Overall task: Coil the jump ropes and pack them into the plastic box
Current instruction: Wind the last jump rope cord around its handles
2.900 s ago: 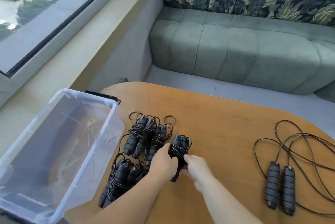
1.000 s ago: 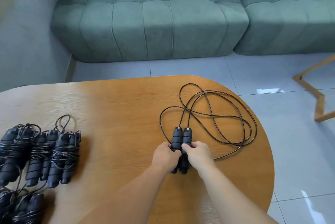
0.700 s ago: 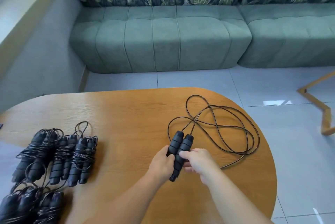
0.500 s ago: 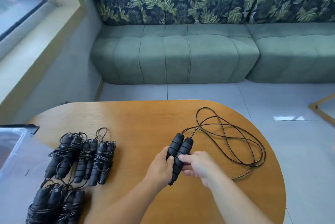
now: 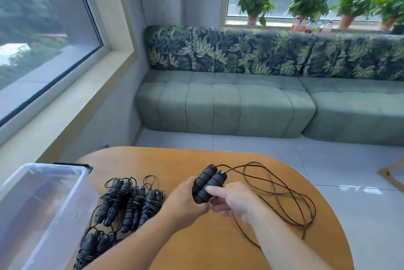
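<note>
Both hands meet over the table (image 5: 179, 160) — left hand (image 5: 185, 198) and right hand (image 5: 234, 200) around the paired handles (image 5: 207, 183). Loose cord (image 5: 284, 195) lies right of the hands. Coiled ropes (image 5: 131, 202) lie left of them — plastic box (image 5: 43, 210) farther left. Sofa (image 5: 225, 107) stands beyond.

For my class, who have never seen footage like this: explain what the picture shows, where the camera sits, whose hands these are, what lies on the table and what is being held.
There is no machine here. One camera, worn on a person's head, looks forward and down, so the two bare arms entering from below are the wearer's own. The left hand and right hand together grip the two black foam handles of a jump rope, held side by side. Its thin black cord lies in loose loops on the wooden table, not yet coiled. To the left lie several already wound jump ropes, cords wrapped round their handles. Beside them stands a clear plastic box; no rope shows inside it. Behind are a green sofa and potted plants on a windowsill.
</note>
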### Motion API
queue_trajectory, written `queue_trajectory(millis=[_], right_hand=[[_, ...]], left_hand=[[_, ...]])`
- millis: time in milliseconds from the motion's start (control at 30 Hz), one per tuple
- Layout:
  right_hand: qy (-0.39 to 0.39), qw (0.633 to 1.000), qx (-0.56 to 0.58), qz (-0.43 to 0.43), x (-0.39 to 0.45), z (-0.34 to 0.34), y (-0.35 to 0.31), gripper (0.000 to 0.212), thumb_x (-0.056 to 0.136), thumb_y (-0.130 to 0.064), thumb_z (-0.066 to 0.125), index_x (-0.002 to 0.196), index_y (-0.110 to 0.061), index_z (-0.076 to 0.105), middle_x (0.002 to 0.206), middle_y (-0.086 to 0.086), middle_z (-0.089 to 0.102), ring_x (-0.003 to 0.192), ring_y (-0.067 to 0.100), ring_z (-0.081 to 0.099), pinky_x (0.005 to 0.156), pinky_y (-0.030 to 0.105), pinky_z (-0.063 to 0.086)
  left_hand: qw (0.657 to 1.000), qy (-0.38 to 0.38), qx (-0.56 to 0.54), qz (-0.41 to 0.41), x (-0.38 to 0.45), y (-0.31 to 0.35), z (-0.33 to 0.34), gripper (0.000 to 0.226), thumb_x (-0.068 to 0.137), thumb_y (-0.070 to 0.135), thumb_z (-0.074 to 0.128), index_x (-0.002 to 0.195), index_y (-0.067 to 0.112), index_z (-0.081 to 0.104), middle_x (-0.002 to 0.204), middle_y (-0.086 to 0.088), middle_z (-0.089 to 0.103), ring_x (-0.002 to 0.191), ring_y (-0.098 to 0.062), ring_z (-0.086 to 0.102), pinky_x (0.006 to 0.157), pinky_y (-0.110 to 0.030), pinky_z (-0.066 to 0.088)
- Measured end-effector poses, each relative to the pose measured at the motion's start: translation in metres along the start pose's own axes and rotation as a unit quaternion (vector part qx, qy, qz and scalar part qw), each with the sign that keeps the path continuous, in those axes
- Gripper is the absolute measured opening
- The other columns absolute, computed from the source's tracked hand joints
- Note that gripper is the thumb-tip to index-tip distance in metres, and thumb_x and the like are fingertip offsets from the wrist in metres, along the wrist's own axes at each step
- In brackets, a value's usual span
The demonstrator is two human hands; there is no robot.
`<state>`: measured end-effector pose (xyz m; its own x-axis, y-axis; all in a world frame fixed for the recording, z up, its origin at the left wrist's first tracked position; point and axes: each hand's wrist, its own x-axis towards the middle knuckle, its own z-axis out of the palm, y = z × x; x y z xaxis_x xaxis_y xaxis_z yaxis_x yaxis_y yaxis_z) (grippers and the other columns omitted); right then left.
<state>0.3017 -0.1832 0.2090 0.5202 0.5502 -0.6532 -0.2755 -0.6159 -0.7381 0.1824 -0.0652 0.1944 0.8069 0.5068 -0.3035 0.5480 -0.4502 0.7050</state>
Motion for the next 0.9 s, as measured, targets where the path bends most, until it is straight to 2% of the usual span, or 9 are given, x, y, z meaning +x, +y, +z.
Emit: queue_trajectory(millis=[100, 200, 300, 400, 500, 600, 733, 833, 900], right_hand=[[0.189, 0.964, -0.15, -0.11, -0.01, -0.005, -0.022, 0.043, 0.089, -0.05, 0.058, 0.071, -0.012, 0.066, 0.063, 0.001, 0.066, 0.062, 0.025, 0.061, 0.061, 0.032, 0.049], [0.291, 0.92, -0.126, -0.228, -0.019, -0.008, -0.044, 0.027, 0.099, -0.039, 0.05, 0.085, -0.021, 0.064, 0.085, -0.004, 0.063, 0.085, 0.021, 0.057, 0.068, 0.03, 0.038], [0.233, 0.937, -0.049, -0.257, -0.011, -0.002, -0.054, 0.031, 0.104, -0.034, 0.04, 0.107, -0.021, 0.069, 0.109, -0.008, 0.064, 0.104, 0.012, 0.055, 0.087, 0.027, 0.037], [0.179, 0.957, 0.057, -0.222, -0.006, 0.014, -0.053, 0.05, 0.106, -0.037, 0.035, 0.083, -0.018, 0.076, 0.09, -0.002, 0.076, 0.097, 0.02, 0.067, 0.093, 0.039, 0.047], [0.184, 0.952, 0.129, -0.207, -0.011, 0.031, -0.056, 0.056, 0.105, -0.04, 0.035, 0.077, -0.011, 0.073, 0.075, 0.006, 0.075, 0.08, 0.025, 0.067, 0.085, 0.039, 0.048], [0.156, 0.946, 0.199, -0.204, -0.021, 0.056, -0.062, 0.048, 0.106, -0.035, 0.034, 0.087, -0.007, 0.067, 0.061, 0.006, 0.061, 0.06, 0.022, 0.056, 0.065, 0.032, 0.048], [0.137, 0.966, 0.047, -0.215, -0.026, 0.081, -0.066, 0.04, 0.105, -0.029, 0.031, 0.085, -0.011, 0.061, 0.06, 0.002, 0.052, 0.047, 0.016, 0.044, 0.05, 0.028, 0.036], [0.096, 0.968, -0.067, -0.223, -0.029, 0.088, -0.076, 0.036, 0.103, -0.027, 0.033, 0.076, -0.014, 0.053, 0.065, 0.006, 0.051, 0.054, 0.02, 0.042, 0.055, 0.031, 0.034], [0.073, 0.962, -0.13, -0.23, -0.032, 0.09, -0.081, 0.026, 0.102, -0.022, 0.034, 0.085, -0.019, 0.054, 0.069, 0.002, 0.052, 0.057, 0.019, 0.044, 0.054, 0.029, 0.035]], left_hand=[[1.0, 0.011, 0.0, -0.004, -0.006, 0.004, -0.028, 0.057, 0.074, 0.043, 0.075, 0.12, 0.034, 0.044, 0.091, 0.013, 0.061, 0.073, -0.001, 0.057, 0.056, -0.013, 0.043], [1.0, -0.002, 0.005, 0.014, -0.016, 0.008, -0.055, 0.059, 0.073, 0.045, 0.076, 0.123, 0.032, 0.048, 0.091, 0.013, 0.062, 0.071, -0.001, 0.058, 0.056, -0.011, 0.044], [0.997, -0.043, -0.041, 0.042, -0.026, 0.013, -0.076, 0.056, 0.071, 0.045, 0.079, 0.12, 0.032, 0.055, 0.088, 0.009, 0.066, 0.067, -0.003, 0.06, 0.059, -0.014, 0.049], [0.987, -0.069, -0.133, 0.049, -0.035, 0.018, -0.094, 0.059, 0.064, 0.05, 0.079, 0.116, 0.03, 0.06, 0.081, 0.008, 0.066, 0.064, -0.008, 0.058, 0.059, -0.024, 0.048], [0.968, -0.077, -0.236, 0.048, -0.039, 0.02, -0.106, 0.051, 0.066, 0.043, 0.081, 0.11, 0.023, 0.066, 0.072, 0.005, 0.061, 0.059, -0.015, 0.053, 0.05, -0.027, 0.041], [0.939, -0.072, -0.332, 0.044, -0.04, 0.026, -0.115, 0.04, 0.07, 0.039, 0.078, 0.101, 0.015, 0.067, 0.08, -0.004, 0.061, 0.061, -0.018, 0.051, 0.046, -0.024, 0.036], [0.93, -0.024, -0.366, 0.035, -0.033, 0.036, -0.121, 0.044, 0.069, 0.042, 0.077, 0.1, 0.011, 0.068, 0.08, -0.008, 0.059, 0.062, -0.02, 0.05, 0.045, -0.024, 0.036], [0.927, 0.021, -0.374, 0.025, -0.026, 0.037, -0.117, 0.042, 0.073, 0.037, 0.078, 0.101, 0.007, 0.067, 0.075, -0.008, 0.058, 0.063, -0.023, 0.047, 0.044, -0.024, 0.035], [0.919, 0.041, -0.392, 0.016, -0.022, 0.038, -0.115, 0.039, 0.074, 0.033, 0.079, 0.099, 0.006, 0.066, 0.072, -0.007, 0.057, 0.061, -0.023, 0.046, 0.044, -0.025, 0.034]])
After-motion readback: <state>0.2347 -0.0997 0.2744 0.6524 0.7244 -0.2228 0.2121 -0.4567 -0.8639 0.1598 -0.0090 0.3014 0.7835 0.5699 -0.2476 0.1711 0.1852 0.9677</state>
